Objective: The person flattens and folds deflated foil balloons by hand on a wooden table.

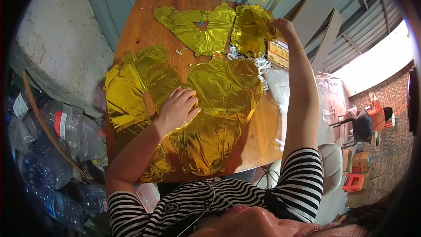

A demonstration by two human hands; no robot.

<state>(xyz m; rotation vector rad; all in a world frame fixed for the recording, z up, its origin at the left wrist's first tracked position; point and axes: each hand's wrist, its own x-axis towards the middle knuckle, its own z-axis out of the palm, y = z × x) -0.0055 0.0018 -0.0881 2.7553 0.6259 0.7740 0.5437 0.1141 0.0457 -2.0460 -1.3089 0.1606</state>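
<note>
Several flat gold foil balloons lie on a wooden table (144, 26). My left hand (177, 107) rests palm down on the big gold balloon (223, 101) in the middle, fingers slightly spread. To its left lies another gold balloon (127, 92) with small red dots near its top edge. My right hand (283, 26) reaches to the far right corner and pinches the edge of a crumpled gold balloon (250, 28). Beside that one a further gold balloon (197, 28) lies flat at the back.
White ribbon or string (262, 66) lies tangled at the table's right side. Empty plastic bottles (57, 136) are piled on the left floor. Cardboard sheets (318, 17) lean at the back right. A white stool (331, 162) stands right of the table; a seated person (377, 114) is farther off.
</note>
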